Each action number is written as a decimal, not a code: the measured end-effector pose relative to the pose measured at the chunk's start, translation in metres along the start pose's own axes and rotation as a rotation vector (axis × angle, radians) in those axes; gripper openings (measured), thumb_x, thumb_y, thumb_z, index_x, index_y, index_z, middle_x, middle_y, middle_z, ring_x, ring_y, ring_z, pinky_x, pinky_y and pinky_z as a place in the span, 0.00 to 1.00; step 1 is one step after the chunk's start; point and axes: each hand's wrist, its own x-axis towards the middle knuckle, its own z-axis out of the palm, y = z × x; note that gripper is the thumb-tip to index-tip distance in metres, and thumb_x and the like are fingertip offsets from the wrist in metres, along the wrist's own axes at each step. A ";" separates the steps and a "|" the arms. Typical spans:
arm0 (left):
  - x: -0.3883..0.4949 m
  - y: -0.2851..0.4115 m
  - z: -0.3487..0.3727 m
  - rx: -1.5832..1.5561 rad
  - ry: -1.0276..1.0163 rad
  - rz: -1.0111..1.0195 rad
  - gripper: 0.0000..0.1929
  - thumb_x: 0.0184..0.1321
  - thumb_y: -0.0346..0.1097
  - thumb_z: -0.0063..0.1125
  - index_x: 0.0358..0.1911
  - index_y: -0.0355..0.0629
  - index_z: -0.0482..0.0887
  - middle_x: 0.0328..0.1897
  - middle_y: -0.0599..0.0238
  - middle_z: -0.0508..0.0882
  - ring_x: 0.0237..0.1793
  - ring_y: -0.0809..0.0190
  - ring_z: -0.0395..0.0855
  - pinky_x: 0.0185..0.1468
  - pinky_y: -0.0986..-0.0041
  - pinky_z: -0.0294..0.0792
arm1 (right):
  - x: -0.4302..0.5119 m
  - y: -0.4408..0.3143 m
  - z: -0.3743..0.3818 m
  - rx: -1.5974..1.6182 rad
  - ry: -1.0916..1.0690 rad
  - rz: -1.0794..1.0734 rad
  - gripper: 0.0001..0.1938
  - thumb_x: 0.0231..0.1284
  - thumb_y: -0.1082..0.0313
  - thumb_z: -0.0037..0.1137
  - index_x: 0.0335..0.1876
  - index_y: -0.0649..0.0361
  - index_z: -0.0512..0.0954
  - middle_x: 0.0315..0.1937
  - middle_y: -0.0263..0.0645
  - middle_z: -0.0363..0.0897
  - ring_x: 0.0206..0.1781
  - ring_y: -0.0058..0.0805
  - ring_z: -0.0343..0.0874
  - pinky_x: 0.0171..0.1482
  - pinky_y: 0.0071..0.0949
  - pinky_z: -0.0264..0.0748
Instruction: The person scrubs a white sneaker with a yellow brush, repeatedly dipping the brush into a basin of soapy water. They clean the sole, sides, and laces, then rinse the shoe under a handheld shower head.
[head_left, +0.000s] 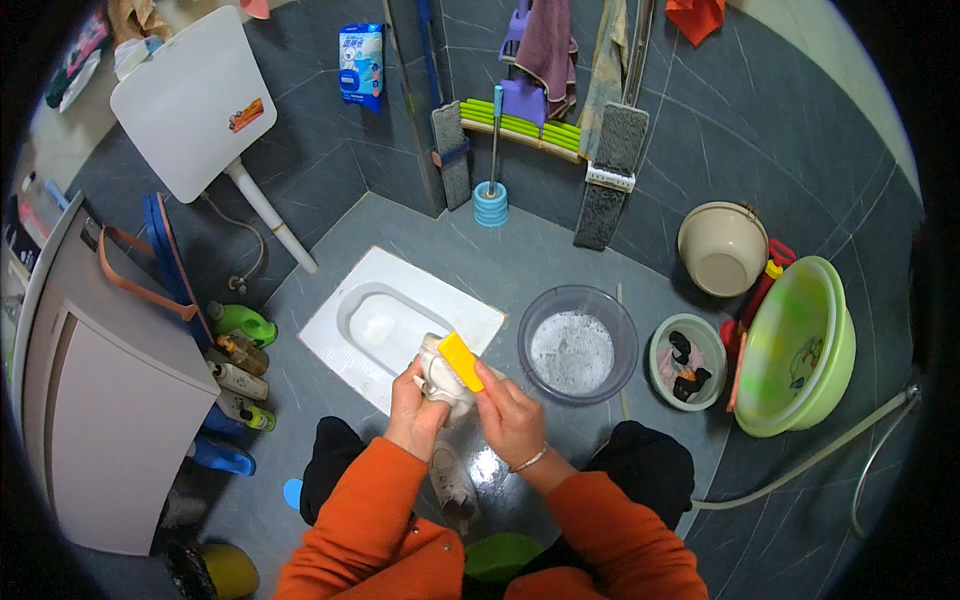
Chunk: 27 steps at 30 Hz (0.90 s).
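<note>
My left hand (411, 414) grips a white shoe (441, 381), holding it tilted above the near edge of a white squat toilet (341, 292). In my right hand (514, 420) is a yellow scrubbing brush (460, 361), laid against the shoe's side. Its bristles are mostly hidden. Below my hands, a second white shoe (451, 480) with laces stands on the wet tiled floor. A dark translucent basin (630, 349) of sudsy water sits ahead and to the right of my right hand.
Farther right are a small pail (718, 382) holding dark and pink cloth items, a beige bucket (724, 251) and green basins (840, 352). Flat mops (611, 172) and a toilet brush (491, 199) stand along the back wall. Bottles (244, 322) line the left cabinet (135, 420).
</note>
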 end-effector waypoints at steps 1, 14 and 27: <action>-0.001 0.001 -0.003 0.055 0.044 0.027 0.18 0.69 0.40 0.37 0.52 0.36 0.75 0.52 0.53 0.80 0.52 0.50 0.79 0.60 0.58 0.69 | -0.005 0.001 0.004 0.033 0.029 0.031 0.19 0.61 0.73 0.52 0.59 0.60 0.74 0.31 0.46 0.78 0.29 0.38 0.79 0.32 0.29 0.74; -0.029 -0.003 -0.030 -0.405 -0.035 0.059 0.27 0.67 0.45 0.34 0.64 0.33 0.63 0.68 0.44 0.65 0.68 0.41 0.61 0.70 0.44 0.53 | -0.033 0.031 0.042 0.094 0.118 0.220 0.19 0.62 0.73 0.51 0.60 0.57 0.73 0.32 0.48 0.78 0.31 0.42 0.79 0.34 0.32 0.75; -0.030 -0.002 -0.028 -0.402 -0.033 0.104 0.28 0.68 0.46 0.32 0.66 0.34 0.61 0.71 0.47 0.61 0.70 0.41 0.58 0.71 0.42 0.49 | -0.035 0.003 0.041 0.214 0.107 0.379 0.18 0.63 0.71 0.50 0.59 0.60 0.73 0.38 0.50 0.80 0.38 0.41 0.82 0.39 0.30 0.77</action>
